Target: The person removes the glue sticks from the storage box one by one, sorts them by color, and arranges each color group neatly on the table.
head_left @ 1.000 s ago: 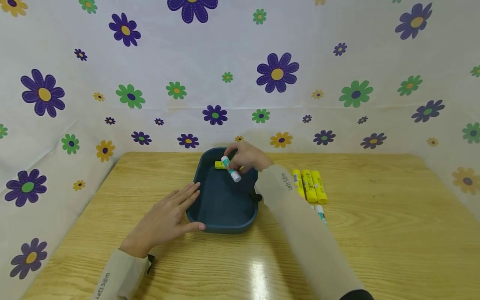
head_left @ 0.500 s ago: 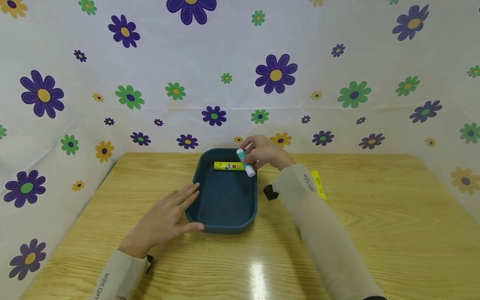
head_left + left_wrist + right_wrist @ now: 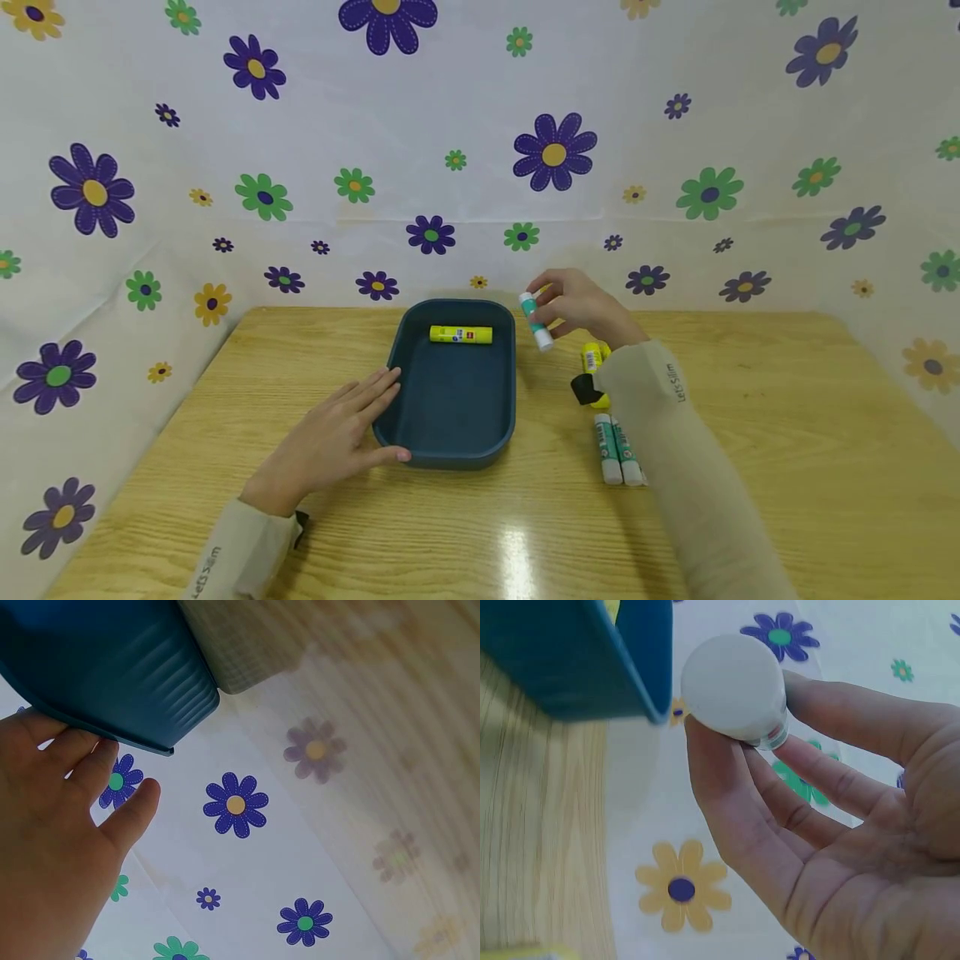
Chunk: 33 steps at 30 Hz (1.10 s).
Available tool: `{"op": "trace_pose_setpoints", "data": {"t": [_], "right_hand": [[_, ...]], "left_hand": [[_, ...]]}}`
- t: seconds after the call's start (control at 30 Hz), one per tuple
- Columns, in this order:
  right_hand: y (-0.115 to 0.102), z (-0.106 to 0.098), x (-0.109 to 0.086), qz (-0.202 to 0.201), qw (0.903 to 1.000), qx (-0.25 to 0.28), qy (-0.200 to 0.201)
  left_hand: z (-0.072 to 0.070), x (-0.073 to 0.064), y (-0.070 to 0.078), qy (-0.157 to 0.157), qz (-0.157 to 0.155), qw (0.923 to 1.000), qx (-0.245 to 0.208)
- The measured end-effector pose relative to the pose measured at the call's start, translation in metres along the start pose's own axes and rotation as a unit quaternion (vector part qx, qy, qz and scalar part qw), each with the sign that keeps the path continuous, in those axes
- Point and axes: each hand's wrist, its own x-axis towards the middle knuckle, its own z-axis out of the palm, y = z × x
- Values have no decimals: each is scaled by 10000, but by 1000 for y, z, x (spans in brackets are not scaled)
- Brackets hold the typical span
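My right hand (image 3: 583,307) pinches a green and white glue stick (image 3: 536,322) just outside the right rim of a dark blue bin (image 3: 450,460). In the right wrist view the white end of that glue stick (image 3: 733,688) faces the camera between thumb and fingers. My left hand (image 3: 330,442) rests with straight fingers on the bin's left rim, thumb at the near corner. From the left wrist view, the fingers lie along the edge of the bin (image 3: 112,675). Inside the bin, near its far wall, lies one yellow glue stick (image 3: 461,334).
Yellow glue sticks (image 3: 592,358) lie on the wooden table (image 3: 442,533) right of the bin, partly hidden by my right wrist. Nearer me, several green and white glue sticks (image 3: 608,450) lie side by side, partly behind the sleeve. A flowered cloth (image 3: 465,108) hangs behind the table.
My right hand has moved right, carrying the green and white glue stick from over the bin to beyond its right rim. The yellow glue stick in the bin is uncovered. My left hand stays put.
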Motion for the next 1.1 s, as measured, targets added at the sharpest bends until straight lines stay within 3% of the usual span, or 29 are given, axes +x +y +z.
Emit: {"op": "trace_pose_setpoints", "data": {"t": [0.67, 1.1], "right_hand": [[50, -49, -41, 275, 9974, -341, 565], [76, -70, -63, 308, 9964, -498, 621]], "left_hand": [[1, 2, 1, -52, -29, 10000, 13], [2, 0, 0, -47, -34, 10000, 34]]}}
